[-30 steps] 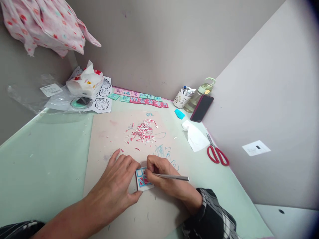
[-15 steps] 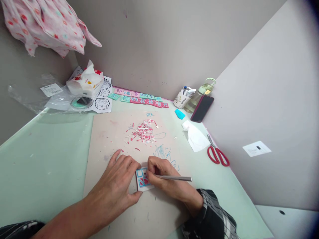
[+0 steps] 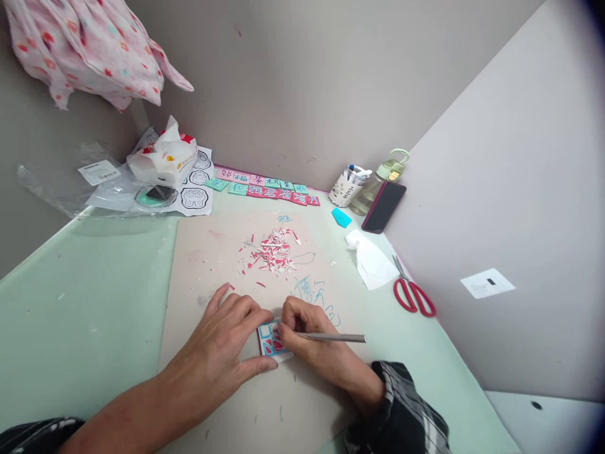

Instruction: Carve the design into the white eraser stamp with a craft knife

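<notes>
A small white-faced carving block [image 3: 268, 346] with blue outlines and cut-out red patches lies flat on the beige board. My left hand [image 3: 227, 337] holds it steady, the thumb along its near edge and the fingers at its far edge. In my right hand [image 3: 307, 334] is a craft knife with a slim silver handle [image 3: 338, 338], gripped like a pen. My fingers hide its tip, which is over the right part of the block. Beyond both hands sits a loose pile of red and white shavings [image 3: 275, 250].
Behind the beige board [image 3: 193, 252] stand rows of carved pink and green character tiles [image 3: 269, 189]. On the right are red-handled scissors [image 3: 413, 296], a crumpled tissue [image 3: 371, 260], a phone [image 3: 384, 207], a bottle [image 3: 365, 198] and a pen cup [image 3: 346, 188]. A tissue pack [image 3: 165, 157] is back left.
My left thumb has slid slightly to the right along the block's near edge, and its fingers reach a little farther over. My right hand with the craft knife has shifted slightly right.
</notes>
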`<state>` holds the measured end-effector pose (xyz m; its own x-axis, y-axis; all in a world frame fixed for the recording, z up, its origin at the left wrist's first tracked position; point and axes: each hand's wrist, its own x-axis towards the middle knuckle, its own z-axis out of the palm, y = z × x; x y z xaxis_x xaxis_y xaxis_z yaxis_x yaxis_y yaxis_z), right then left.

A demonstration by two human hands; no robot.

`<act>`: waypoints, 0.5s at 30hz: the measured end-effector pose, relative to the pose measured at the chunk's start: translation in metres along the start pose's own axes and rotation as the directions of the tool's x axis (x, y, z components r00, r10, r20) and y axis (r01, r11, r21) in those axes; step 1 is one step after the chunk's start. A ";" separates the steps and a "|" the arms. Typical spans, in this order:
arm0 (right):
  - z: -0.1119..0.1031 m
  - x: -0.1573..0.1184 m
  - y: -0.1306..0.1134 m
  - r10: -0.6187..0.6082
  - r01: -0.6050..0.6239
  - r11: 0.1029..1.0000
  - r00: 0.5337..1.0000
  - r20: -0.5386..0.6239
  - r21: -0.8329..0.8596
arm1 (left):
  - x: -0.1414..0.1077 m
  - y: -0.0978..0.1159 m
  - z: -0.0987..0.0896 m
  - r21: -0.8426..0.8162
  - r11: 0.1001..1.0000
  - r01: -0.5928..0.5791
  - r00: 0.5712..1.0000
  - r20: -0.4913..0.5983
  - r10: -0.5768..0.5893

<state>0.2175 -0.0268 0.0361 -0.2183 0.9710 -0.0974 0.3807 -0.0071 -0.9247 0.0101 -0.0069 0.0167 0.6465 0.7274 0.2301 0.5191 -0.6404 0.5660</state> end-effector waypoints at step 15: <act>0.000 -0.001 -0.001 -0.020 0.020 1.000 1.000 -0.017 -0.016 | 0.018 0.004 -0.001 0.150 0.981 -0.120 0.992 -0.030 0.125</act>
<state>0.2170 -0.0276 0.0369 -0.2104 0.9750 -0.0720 0.3903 0.0162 -0.9205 0.0229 0.0040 0.0239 0.6896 0.6483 0.3227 0.5161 -0.7525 0.4090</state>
